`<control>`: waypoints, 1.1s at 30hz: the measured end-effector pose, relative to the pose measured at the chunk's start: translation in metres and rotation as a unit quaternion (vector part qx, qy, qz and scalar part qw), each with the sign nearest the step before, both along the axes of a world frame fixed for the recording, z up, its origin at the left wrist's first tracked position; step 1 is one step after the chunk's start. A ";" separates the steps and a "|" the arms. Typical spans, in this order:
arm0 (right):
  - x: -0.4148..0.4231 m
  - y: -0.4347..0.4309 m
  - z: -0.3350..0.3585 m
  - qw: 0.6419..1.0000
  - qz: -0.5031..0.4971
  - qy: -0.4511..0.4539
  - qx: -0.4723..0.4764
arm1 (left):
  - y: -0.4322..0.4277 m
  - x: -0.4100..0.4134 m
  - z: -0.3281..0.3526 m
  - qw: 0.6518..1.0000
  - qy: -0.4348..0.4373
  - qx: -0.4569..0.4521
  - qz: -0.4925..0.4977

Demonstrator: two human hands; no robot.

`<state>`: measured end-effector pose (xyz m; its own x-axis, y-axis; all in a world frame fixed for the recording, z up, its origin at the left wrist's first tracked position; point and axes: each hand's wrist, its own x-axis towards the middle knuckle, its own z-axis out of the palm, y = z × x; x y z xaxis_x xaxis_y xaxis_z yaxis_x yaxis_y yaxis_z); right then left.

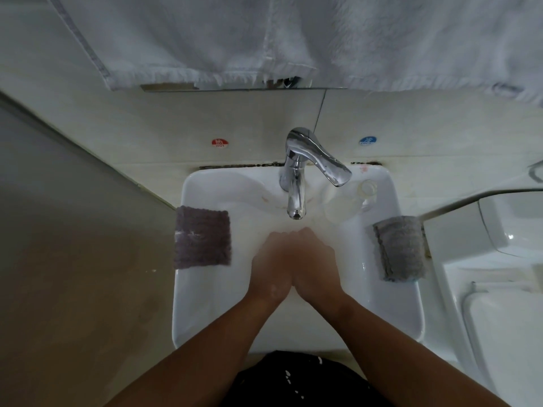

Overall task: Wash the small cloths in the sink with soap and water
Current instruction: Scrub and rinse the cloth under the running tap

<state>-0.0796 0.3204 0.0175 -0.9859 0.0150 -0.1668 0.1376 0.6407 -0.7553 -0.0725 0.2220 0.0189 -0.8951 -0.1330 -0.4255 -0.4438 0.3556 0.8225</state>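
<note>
A white glazed ceramic sink [205, 304], rectangular with rounded corners and a smooth glossy rim, is sitting against a pale tiled wall. Both hands are meeting over the middle of the basin, below the spout: the left hand [271, 268] and the right hand [316, 268] are pressing together side by side, fingers curled inward and knuckles pointing toward the tap. Nothing can be seen inside either grip; whether they are clenching on something small or just rubbing each other cannot be told, as the hands are blurred.

A dark purplish-grey cloth [202, 237], square and nubby in texture, is lying draped over the sink's left rim, its inner edge hanging over the basin. A lighter grey cloth [401, 248], fluffy, folded and with a scalloped edge, is resting on the right rim, well apart from the hands. Each cloth is leaving a strip of bare white basin between itself and the hands.

A polished chrome faucet [296, 186] is rising from the sink's far edge, its spout pointing toward the hands and its smooth lever handle [326, 160] swinging off to the right. A clear, see-through bottle [349, 201] is lying at the far right corner of the sink, under the lever.

On the wall tiles, a round red sticker [219, 142] and a round blue sticker [367, 140] are flanking the faucet. A white terry towel [293, 36] is hanging above, its hem just over the tiles. The near half of the basin is lying open around the forearms.
</note>
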 end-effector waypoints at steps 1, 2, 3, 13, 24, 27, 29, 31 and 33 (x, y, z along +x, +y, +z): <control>0.002 -0.001 -0.001 1.000 -0.015 0.004 -0.015 | 0.001 0.002 0.002 0.999 -0.025 0.025 0.007; 0.005 -0.001 -0.002 0.999 -0.023 0.013 -0.020 | 0.001 0.004 0.005 0.999 -0.036 0.034 0.008; 0.006 -0.001 -0.003 0.999 -0.025 0.026 -0.016 | 0.001 0.005 0.006 0.999 -0.035 0.030 0.006; 0.019 -0.003 0.014 0.999 0.021 0.038 -0.019 | -0.001 0.010 0.021 0.999 -0.028 -0.016 0.027; 0.015 -0.009 0.013 0.930 0.139 0.240 0.242 | -0.011 0.005 0.025 0.999 -0.046 0.019 0.009; 0.012 -0.012 0.012 0.915 0.134 0.271 0.269 | -0.015 0.004 0.022 0.999 -0.027 -0.023 -0.026; 0.010 -0.013 0.009 0.913 0.143 0.270 0.271 | -0.018 0.002 0.020 0.999 -0.033 -0.013 -0.019; 0.010 -0.013 0.008 0.917 0.149 0.266 0.258 | -0.019 0.001 0.020 0.999 -0.039 -0.017 -0.019; 0.010 -0.012 0.007 0.924 0.146 0.258 0.243 | -0.019 0.001 0.019 0.999 -0.047 -0.002 -0.012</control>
<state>-0.0695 0.3084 0.0241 -0.9058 -0.3153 0.2832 -0.3934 0.8739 -0.2855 -0.0719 0.2035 0.0376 -0.8545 -0.1132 -0.5070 -0.5099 0.3698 0.7767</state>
